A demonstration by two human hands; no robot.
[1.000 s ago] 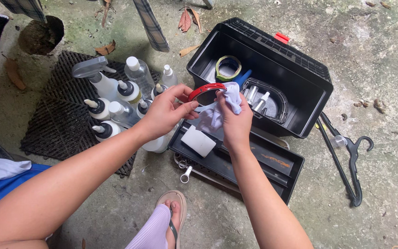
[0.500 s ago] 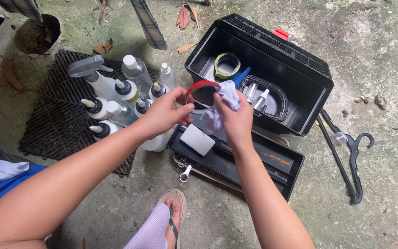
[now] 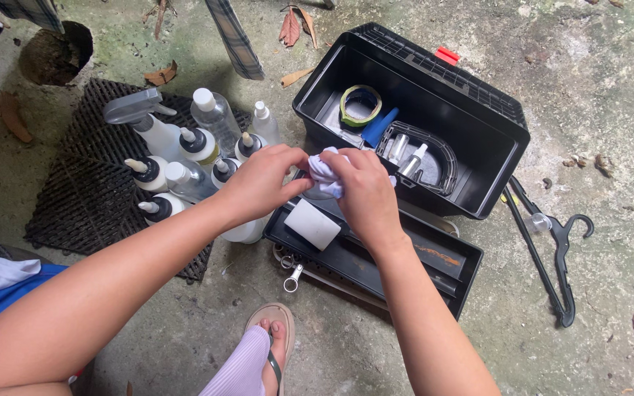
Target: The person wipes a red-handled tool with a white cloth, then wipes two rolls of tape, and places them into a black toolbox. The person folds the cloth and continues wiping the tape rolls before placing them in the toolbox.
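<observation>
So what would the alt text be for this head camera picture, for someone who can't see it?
Two hands, left hand and right hand, bunch a white cloth above a black tray on concrete. Behind it stands an open black toolbox holding a tape roll; bottles stand on a mat to the left, a hanger lies right.

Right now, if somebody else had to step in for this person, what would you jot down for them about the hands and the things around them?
Left hand: closed on the white cloth, pinching it from the left.
Right hand: also closed on the white cloth, bunching it; whatever is inside the cloth is hidden.
Both hands are above the black tray on the ground, where a white block lies.
Behind: open black toolbox holding a tape roll and small tubes.
Left: cluster of squeeze bottles on a dark mat.
Right: black hanger on the concrete.
Done and left: cannot tell from this view.
</observation>
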